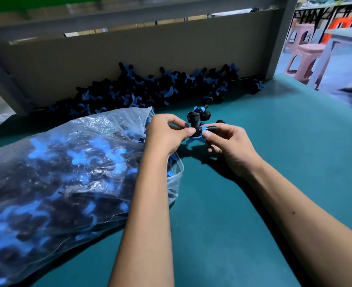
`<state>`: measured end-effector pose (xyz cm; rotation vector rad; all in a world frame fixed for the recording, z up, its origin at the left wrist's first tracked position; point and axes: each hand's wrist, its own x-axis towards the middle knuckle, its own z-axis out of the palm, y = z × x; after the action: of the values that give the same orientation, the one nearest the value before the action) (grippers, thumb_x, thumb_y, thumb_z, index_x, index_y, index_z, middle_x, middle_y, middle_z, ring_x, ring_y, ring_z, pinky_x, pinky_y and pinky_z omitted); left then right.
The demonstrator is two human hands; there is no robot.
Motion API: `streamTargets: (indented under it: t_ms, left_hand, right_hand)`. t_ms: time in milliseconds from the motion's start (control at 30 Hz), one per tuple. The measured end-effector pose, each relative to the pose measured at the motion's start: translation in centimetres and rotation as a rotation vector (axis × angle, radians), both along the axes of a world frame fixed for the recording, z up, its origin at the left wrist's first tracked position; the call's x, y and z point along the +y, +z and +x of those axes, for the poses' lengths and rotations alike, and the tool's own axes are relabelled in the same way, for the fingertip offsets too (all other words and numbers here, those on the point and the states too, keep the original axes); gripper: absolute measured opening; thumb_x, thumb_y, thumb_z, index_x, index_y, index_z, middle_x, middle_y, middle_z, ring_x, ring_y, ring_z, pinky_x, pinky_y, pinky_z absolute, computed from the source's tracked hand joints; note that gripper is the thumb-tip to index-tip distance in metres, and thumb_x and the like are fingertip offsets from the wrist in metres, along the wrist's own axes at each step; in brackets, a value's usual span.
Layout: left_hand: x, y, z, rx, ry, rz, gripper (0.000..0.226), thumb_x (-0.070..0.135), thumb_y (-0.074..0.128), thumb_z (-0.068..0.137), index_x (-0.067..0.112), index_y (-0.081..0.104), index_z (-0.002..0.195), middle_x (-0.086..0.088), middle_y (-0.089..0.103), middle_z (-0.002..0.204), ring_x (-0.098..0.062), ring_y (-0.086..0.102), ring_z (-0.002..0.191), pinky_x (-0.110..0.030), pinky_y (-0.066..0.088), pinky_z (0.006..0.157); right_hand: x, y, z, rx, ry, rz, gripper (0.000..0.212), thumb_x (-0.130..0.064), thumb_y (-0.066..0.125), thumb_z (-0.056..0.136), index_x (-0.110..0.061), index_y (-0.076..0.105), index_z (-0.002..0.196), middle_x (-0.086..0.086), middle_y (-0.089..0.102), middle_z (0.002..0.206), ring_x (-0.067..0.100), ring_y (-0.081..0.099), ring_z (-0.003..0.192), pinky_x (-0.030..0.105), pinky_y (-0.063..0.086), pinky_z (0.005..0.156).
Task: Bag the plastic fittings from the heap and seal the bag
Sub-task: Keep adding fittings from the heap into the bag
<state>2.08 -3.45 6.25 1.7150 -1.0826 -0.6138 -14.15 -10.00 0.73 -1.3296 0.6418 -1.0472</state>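
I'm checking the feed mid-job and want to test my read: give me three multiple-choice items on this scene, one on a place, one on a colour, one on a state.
1. Where does the loose heap of fittings lie?
A. Against the cardboard wall at the back of the table
B. On the pink stool
C. At the near table edge

2. What colour is the table top?
A. Red
B. Teal green
C. White

3. What state is the bag in?
A. Empty and flat
B. Sealed shut
C. Well filled, mouth open

Answers: 1 A, the heap rests along the cardboard wall. 2 B, the bare surface is teal green. 3 C, fittings show through the plastic and the mouth gapes beside the left hand, which with the right hand pinches one fitting.
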Motion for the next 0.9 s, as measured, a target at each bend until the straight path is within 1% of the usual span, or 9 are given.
streamTargets:
  t_ms: [67, 133, 200, 300, 400, 533, 667, 733, 900]
  left_hand:
    - [0.2, 0.0, 0.1, -0.008, -0.059, 0.023, 0.016, 0.017, 0.09, 0.077, 0.015, 0.075, 0.08, -0.012, 0.076, 0.082, -0.024, 0.07, 0.073, -0.033, 0.054, 0.076]
    - [0.2, -0.1, 0.0, -0.008, -0.067, 0.036, 0.015, 0.019, 0.091, 0.077, 0.016, 0.077, 0.081, -0.012, 0.077, 0.084, -0.028, 0.073, 0.081, -0.036, 0.055, 0.08]
    - [0.2, -0.1, 0.0, 0.021, -0.044, 0.016, 0.013, 0.019, 0.089, 0.078, 0.017, 0.077, 0.08, -0.008, 0.076, 0.08, -0.025, 0.071, 0.078, -0.033, 0.053, 0.074]
    - [0.1, 0.1, 0.4, 0.111, 0.059, -0.071, 0.011, 0.018, 0.087, 0.081, 0.016, 0.077, 0.078, -0.006, 0.074, 0.072, -0.014, 0.063, 0.063, -0.026, 0.049, 0.064]
    - [0.1, 0.3, 0.5, 0.197, 0.099, -0.13, 0.011, 0.016, 0.087, 0.081, 0.011, 0.077, 0.081, -0.011, 0.074, 0.078, -0.013, 0.06, 0.062, -0.024, 0.045, 0.06]
    - [0.0, 0.3, 0.0, 0.187, 0.052, -0.123, 0.012, 0.013, 0.087, 0.08, 0.014, 0.076, 0.077, -0.006, 0.07, 0.07, -0.014, 0.06, 0.062, -0.019, 0.043, 0.056]
    - [-0.1, 0.4, -0.8, 0.124, -0.043, -0.053, 0.012, 0.012, 0.088, 0.079, 0.016, 0.077, 0.078, -0.01, 0.075, 0.076, -0.017, 0.065, 0.068, -0.022, 0.048, 0.064]
    - [-0.1, 0.5, -0.9, 0.139, -0.055, -0.041, 0.013, 0.011, 0.088, 0.078, 0.016, 0.077, 0.078, -0.011, 0.075, 0.076, -0.016, 0.064, 0.066, -0.022, 0.05, 0.062]
    - [-0.1, 0.8, -0.2, 0.32, 0.041, -0.14, 0.017, 0.001, 0.083, 0.081, 0.009, 0.072, 0.072, -0.005, 0.068, 0.064, -0.019, 0.069, 0.059, -0.016, 0.048, 0.052]
  right_hand:
    - [0.1, 0.1, -0.2, 0.02, 0.02, 0.014, 0.018, -0.019, 0.077, 0.088, -0.005, 0.076, 0.099, 0.011, 0.064, 0.083, 0.023, 0.049, 0.071, 0.026, 0.048, 0.059]
    - [0.2, 0.2, -0.1, 0.027, 0.031, 0.024, 0.01, -0.021, 0.076, 0.088, -0.011, 0.077, 0.091, 0.005, 0.061, 0.076, 0.016, 0.049, 0.064, 0.025, 0.047, 0.056]
    - [0.2, 0.3, 0.1, 0.012, -0.027, 0.043, 0.009, -0.019, 0.073, 0.089, -0.014, 0.077, 0.082, 0.003, 0.058, 0.069, 0.013, 0.05, 0.058, 0.024, 0.048, 0.052]
    - [-0.2, 0.4, 0.1, -0.097, -0.158, 0.14, 0.021, -0.016, 0.069, 0.092, -0.014, 0.073, 0.071, 0.003, 0.057, 0.064, 0.012, 0.05, 0.054, 0.02, 0.045, 0.048]
    - [-0.4, 0.3, -0.1, -0.152, -0.169, 0.168, 0.02, -0.019, 0.069, 0.092, -0.014, 0.072, 0.073, 0.001, 0.059, 0.065, 0.011, 0.051, 0.055, 0.018, 0.044, 0.048]
    - [-0.4, 0.0, 0.1, -0.149, -0.074, 0.142, 0.014, -0.021, 0.071, 0.091, -0.011, 0.075, 0.082, 0.005, 0.063, 0.074, 0.011, 0.055, 0.056, 0.02, 0.046, 0.049]
    - [-0.2, -0.1, 0.0, -0.056, 0.059, 0.08, 0.01, -0.024, 0.075, 0.085, -0.015, 0.079, 0.086, 0.003, 0.065, 0.072, 0.013, 0.057, 0.059, 0.024, 0.049, 0.051]
    - [-0.2, 0.0, -0.1, -0.054, 0.083, 0.079, 0.01, -0.025, 0.077, 0.083, -0.016, 0.079, 0.086, 0.002, 0.064, 0.072, 0.013, 0.057, 0.06, 0.024, 0.049, 0.051]
    - [-0.5, -0.1, 0.0, -0.242, -0.101, 0.159, 0.009, -0.018, 0.073, 0.087, -0.011, 0.075, 0.084, 0.001, 0.058, 0.067, 0.008, 0.048, 0.052, 0.018, 0.043, 0.049]
